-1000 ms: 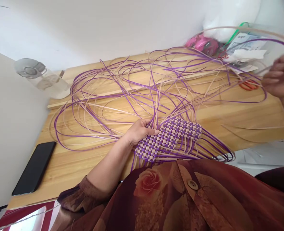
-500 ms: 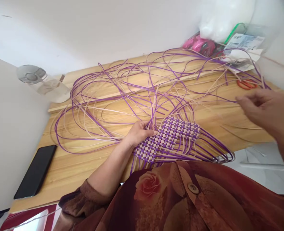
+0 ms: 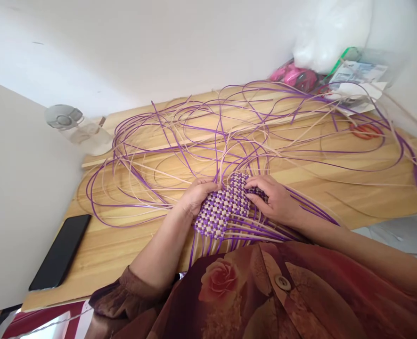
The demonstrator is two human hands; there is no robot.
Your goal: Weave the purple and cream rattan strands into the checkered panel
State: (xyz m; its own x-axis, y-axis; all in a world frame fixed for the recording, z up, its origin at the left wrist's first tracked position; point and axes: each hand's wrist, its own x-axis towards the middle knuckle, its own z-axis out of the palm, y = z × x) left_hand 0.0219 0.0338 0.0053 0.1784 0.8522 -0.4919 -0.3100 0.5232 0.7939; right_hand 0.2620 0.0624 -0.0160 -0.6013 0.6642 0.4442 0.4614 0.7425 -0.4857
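A purple and beige woven piece [image 3: 217, 212] with a checkered pattern lies near my body at the table's front edge. Long loose purple and beige strands [image 3: 137, 165] fan out from it on all sides. My left hand [image 3: 196, 197] grips its upper left edge, thumb on top and fingers underneath, out of sight. On the right part of the weave, my right hand [image 3: 273, 200] has its thumb and index finger bent close together against the surface. Whether a strand is between those fingertips I cannot make out.
A black phone [image 3: 60, 252] lies at the table's left. At the back left stands a clear bottle with a grey lid [image 3: 64, 117]. Orange-handled scissors [image 3: 365, 131] rest at the right under strands. Papers [image 3: 358, 92], a pink bundle [image 3: 295, 76] and a white bag [image 3: 330, 37] fill the back right corner.
My right hand has come from the far right down to the weave, and the strand it held out now lies in a loop on the table. My left hand keeps its hold.
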